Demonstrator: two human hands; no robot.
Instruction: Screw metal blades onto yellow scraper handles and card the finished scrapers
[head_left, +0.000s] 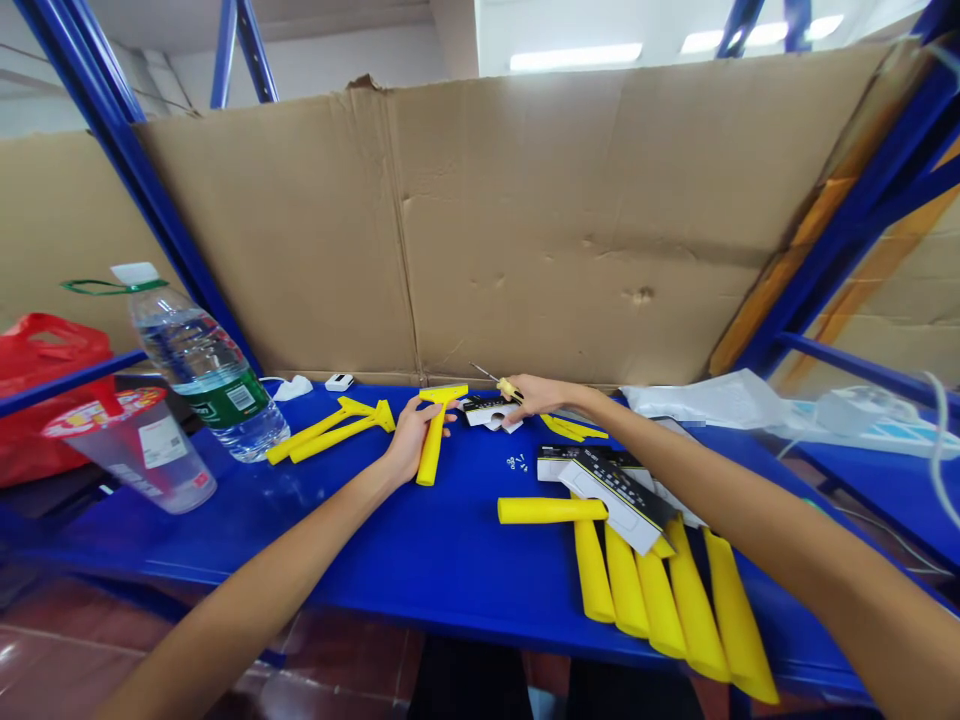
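Note:
My left hand (410, 437) is closed round a yellow T-shaped scraper (430, 455), its wide head up and its handle toward me. My right hand (533, 394) grips a screwdriver (505, 384), whose thin shaft points up and left. Under the right fingers lies a black-and-white box (484, 410); whether they touch it I cannot tell. Small white and metal bits (517, 463) lie on the blue table between the hands. To the left of my left hand rest two more yellow scrapers (337, 435). Flat yellow pieces (571, 429) lie beneath my right wrist.
Several yellow handles (622, 585) and printed boxes (611, 490) are piled at the right front of the blue table (420, 555). On the left stand a water bottle (217, 375), a plastic cup (161, 460) and a red bag (45, 400). A cardboard wall (555, 230) closes the back.

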